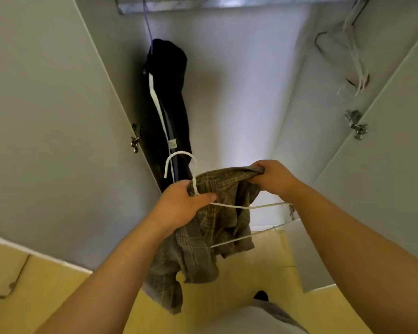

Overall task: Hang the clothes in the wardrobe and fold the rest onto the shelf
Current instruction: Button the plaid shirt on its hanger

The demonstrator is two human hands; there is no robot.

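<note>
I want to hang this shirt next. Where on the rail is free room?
The rail is bare between the dark garment at left and the empty hangers at right. It is crowded at those two ends.

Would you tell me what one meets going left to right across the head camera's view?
Left door's hinge → dark hanging garment → right hand → empty hangers. The left hand and plaid shirt overlap the garment, so they are left out.
</note>
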